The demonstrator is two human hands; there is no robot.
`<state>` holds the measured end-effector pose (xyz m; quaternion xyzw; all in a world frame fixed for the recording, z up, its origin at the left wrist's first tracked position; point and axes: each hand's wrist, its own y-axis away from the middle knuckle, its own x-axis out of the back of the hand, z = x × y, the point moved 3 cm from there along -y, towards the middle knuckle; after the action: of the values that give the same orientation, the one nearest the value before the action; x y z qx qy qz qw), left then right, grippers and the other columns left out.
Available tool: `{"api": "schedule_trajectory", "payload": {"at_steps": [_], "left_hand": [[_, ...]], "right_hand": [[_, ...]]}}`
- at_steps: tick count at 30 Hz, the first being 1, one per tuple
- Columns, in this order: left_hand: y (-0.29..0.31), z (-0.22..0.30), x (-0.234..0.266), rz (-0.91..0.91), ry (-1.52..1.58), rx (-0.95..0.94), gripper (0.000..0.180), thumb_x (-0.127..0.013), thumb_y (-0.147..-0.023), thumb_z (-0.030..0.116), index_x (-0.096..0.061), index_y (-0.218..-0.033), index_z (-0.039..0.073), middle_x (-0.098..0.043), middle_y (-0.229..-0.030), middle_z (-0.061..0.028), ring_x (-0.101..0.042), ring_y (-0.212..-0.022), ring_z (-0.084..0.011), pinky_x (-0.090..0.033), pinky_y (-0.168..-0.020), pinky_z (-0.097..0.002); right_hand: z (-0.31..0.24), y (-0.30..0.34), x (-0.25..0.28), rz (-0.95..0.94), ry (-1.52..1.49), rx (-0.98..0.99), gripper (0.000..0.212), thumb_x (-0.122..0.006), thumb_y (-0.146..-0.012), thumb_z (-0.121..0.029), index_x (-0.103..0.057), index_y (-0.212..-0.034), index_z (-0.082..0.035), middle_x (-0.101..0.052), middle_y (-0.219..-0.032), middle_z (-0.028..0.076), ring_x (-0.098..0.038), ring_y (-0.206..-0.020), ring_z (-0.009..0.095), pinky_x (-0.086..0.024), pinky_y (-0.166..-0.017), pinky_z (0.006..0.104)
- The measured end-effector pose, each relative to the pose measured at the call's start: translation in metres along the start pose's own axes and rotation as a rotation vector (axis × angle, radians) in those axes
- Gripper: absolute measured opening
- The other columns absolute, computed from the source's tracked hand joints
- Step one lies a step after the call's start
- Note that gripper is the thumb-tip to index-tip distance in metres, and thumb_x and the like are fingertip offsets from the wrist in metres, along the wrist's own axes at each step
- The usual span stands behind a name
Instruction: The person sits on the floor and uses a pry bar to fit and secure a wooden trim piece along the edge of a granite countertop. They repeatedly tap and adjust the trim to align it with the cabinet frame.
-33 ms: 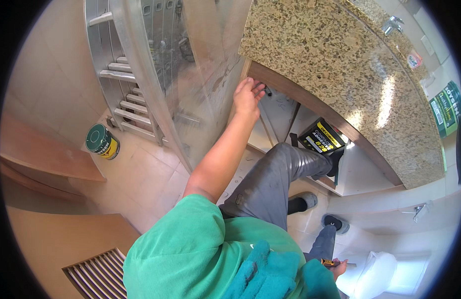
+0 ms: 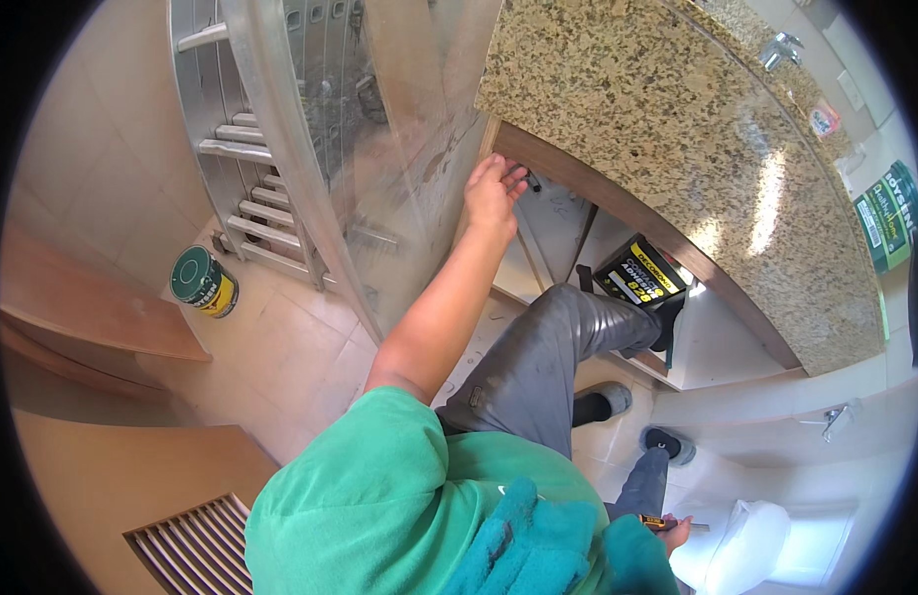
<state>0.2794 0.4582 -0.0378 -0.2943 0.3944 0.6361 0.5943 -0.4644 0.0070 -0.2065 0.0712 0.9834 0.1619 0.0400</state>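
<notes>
My left hand [image 2: 492,196] reaches forward to the front corner of the cabinet [image 2: 558,171], just under the stone countertop [image 2: 617,94]. Its fingers are bent in at the wooden edge, beside a small dark fitting [image 2: 534,181]; what they grip there is too small to make out. Low on the right, beyond my shirt, my right hand [image 2: 676,536] is closed around a yellow-and-black handled tool [image 2: 658,523]. A thin metal shaft shows past the fingers, but the tool's exact kind is unclear.
An aluminium ladder [image 2: 270,149] leans at the left, near a green paint can [image 2: 203,283] on the tiles. Inside the cabinet sits a black-and-yellow adhesive can [image 2: 637,273], close to my raised leg. A toilet [image 2: 746,545] stands lower right. Another green can [image 2: 887,218] is beyond the countertop.
</notes>
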Motion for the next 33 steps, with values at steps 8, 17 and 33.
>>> {"api": "schedule_trajectory", "payload": {"at_steps": [8,17,33], "left_hand": [[-0.001,0.005,-0.001,0.014,-0.077,-0.050,0.037,-0.056,-0.100,0.013,-0.050,-0.135,0.003,-0.064,-0.115,-0.0109,-0.065,-0.094,-0.0201,-0.052,-0.077,-0.0345],[0.011,0.014,-0.006,-0.057,-0.522,-0.492,0.058,-0.058,-0.093,0.005,-0.043,-0.150,0.005,-0.065,-0.096,-0.0040,-0.060,-0.080,-0.0107,-0.050,-0.074,-0.0268],[0.009,0.035,-0.028,-0.110,-0.988,-0.752,0.061,-0.064,-0.090,0.009,-0.045,-0.147,-0.003,-0.063,-0.083,-0.0064,-0.059,-0.076,-0.0155,-0.050,-0.074,-0.0298]], "right_hand": [[0.007,-0.001,-0.006,-0.012,-0.060,0.020,0.042,-0.059,-0.101,-0.042,-0.039,-0.089,-0.007,-0.046,-0.077,0.009,-0.053,-0.072,0.026,-0.050,-0.069,0.0398],[0.005,0.006,-0.009,-0.065,-0.058,0.051,0.042,-0.060,-0.101,-0.041,-0.039,-0.087,-0.007,-0.046,-0.076,0.008,-0.053,-0.072,0.025,-0.051,-0.069,0.0388],[0.000,0.025,-0.021,0.003,-0.074,0.064,0.043,-0.058,-0.102,-0.041,-0.039,-0.083,-0.008,-0.046,-0.073,0.008,-0.053,-0.071,0.025,-0.051,-0.069,0.0377]]}}
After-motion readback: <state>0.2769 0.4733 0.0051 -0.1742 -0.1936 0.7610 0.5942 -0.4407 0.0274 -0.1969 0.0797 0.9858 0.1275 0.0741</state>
